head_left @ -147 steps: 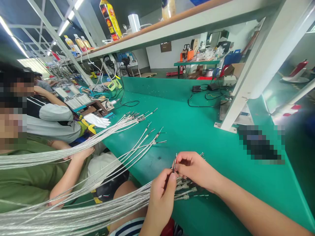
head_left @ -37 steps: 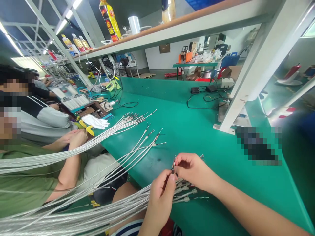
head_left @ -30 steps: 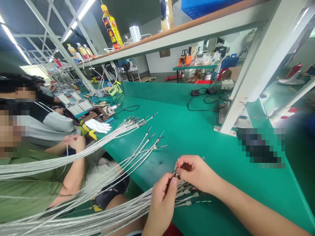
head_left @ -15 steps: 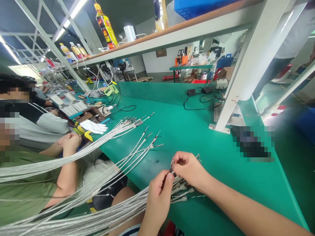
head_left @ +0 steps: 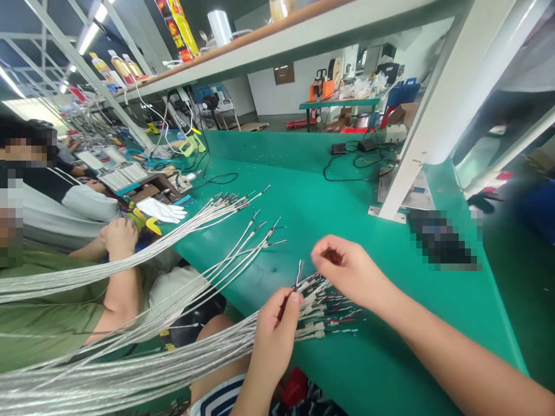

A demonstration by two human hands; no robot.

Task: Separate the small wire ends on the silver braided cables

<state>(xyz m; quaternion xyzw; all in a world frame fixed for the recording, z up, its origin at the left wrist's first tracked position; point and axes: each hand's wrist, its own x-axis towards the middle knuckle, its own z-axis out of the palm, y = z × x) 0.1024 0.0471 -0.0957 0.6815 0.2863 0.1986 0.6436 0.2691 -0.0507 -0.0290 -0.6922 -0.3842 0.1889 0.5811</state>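
Beyond big bundle [head_left: 173,361], far L: co-worker's arm [head_left: 119,283]. Next, upper bunch [head_left: 173,238], then small bunch [head_left: 229,268], both beyond big bundle too, tips on bench [head_left: 295,202] — prob. laid so ends stay reachable. L hand [head_left: 277,323], at big bundle's front end, pinches one cable end [head_left: 299,276]; its split wires stand up above the bundle, likely so R fingers can get at them. R hand [head_left: 344,266] hangs by bundle tips, apart from those wires — fingers curled narrow, can't tell if anything's inside. Bench's near edge passes under big bundle, cables running off L; R of bundle, bench top gives elbow room up to post [head_left: 403,179].
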